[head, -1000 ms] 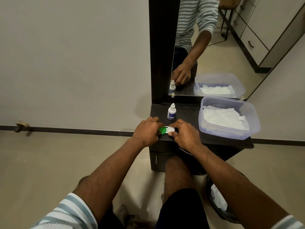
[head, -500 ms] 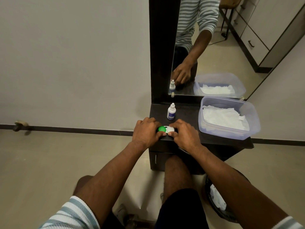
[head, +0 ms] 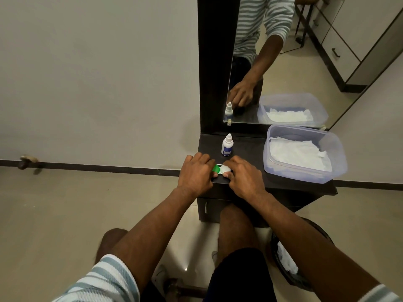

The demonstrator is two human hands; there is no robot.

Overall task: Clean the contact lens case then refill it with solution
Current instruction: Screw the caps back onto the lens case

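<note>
Both hands (head: pixel 196 173) still grip the contact lens case (head: pixel 221 169).

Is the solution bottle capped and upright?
Yes: the solution bottle stands upright behind both hands, its white cap on, untouched.

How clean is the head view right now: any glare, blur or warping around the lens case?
Head view: dim, even light; wide-angle bend curves the floor skirting. The lens case is soft and mostly covered by the left hand and right hand; a bright floor reflection shows between the knees; the mirror doubles the scene.
</note>
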